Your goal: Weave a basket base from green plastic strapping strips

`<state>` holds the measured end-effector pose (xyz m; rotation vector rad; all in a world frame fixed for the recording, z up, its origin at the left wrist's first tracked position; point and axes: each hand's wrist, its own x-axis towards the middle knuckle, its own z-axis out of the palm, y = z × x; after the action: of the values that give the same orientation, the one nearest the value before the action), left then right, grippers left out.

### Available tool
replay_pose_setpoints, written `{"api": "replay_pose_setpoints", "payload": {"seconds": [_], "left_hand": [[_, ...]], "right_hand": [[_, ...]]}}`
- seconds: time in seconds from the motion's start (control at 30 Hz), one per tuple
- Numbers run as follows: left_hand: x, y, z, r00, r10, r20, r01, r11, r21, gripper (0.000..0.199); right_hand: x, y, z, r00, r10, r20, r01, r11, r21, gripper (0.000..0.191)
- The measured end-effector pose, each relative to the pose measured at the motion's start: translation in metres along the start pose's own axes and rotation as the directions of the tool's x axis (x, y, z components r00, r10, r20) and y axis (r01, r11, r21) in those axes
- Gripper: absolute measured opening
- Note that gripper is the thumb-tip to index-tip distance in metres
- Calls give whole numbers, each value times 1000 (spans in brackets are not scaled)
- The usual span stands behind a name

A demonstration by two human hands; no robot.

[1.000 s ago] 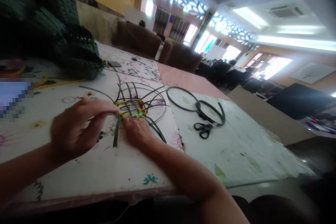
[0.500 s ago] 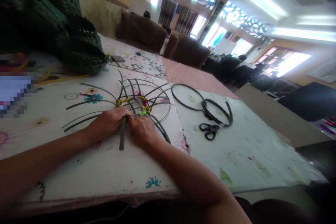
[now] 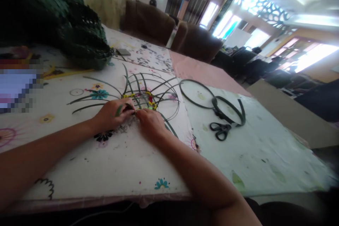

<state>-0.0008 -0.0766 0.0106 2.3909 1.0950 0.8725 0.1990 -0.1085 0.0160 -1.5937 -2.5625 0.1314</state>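
Observation:
Dark green strips (image 3: 136,84) lie crossed as a small open weave on the table, their loose ends fanning outward. Yellow ties (image 3: 155,106) and a few red and bright green ones mark its corners. My left hand (image 3: 109,114) is closed at the near edge of the weave, pinching a green strip whose short end (image 3: 119,110) shows against the fingers. Beside it, fingertips almost touching, my right hand (image 3: 152,122) is closed at the same near edge. The fingers hide what exactly is gripped there, probably the same strip.
Black-handled scissors (image 3: 220,130) lie right of the weave, beside a coiled green strip (image 3: 229,109) and a thin hoop (image 3: 197,93). Dark green woven baskets (image 3: 84,42) stand at the back left. Brown chairs (image 3: 148,21) line the far side of the patterned tablecloth (image 3: 113,173).
The strip end that hung down toward me between my hands is now folded up and shows at my left hand. The view has shifted, so the table appears moved slightly right.

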Motion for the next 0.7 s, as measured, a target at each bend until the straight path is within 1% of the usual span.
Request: {"api": "replay_pose_setpoints", "payload": {"seconds": [0.07, 0.2, 0.3, 0.43, 0.53, 0.63, 0.7], "left_hand": [[1, 0, 0, 1000, 3, 9, -3, 1000, 11, 21], [2, 1, 0, 997, 70, 43, -72, 997, 42, 22], [1, -1, 0, 997, 67, 37, -71, 992, 108, 20], [-1, -5, 0, 998, 66, 0, -65, 988, 142, 21], [-2, -7, 0, 994, 109, 27, -112, 982, 153, 23], [-3, -5, 1, 983, 175, 62, -185, 950, 253, 19], [-5, -3, 4, 978, 199, 53, -206, 918, 338, 16]], "right_hand": [[1, 1, 4, 1000, -4, -25, 4, 1000, 11, 24], [2, 4, 10, 997, 0, -84, 4, 999, 52, 27], [3, 5, 12, 992, 3, -125, 7, 997, 78, 25], [3, 6, 15, 983, -50, -176, 62, 996, 64, 21], [3, 7, 18, 979, -79, -190, 92, 994, 60, 19], [3, 8, 22, 970, -91, -226, 111, 991, 80, 19], [3, 9, 24, 962, -92, -258, 122, 987, 102, 19]]}}
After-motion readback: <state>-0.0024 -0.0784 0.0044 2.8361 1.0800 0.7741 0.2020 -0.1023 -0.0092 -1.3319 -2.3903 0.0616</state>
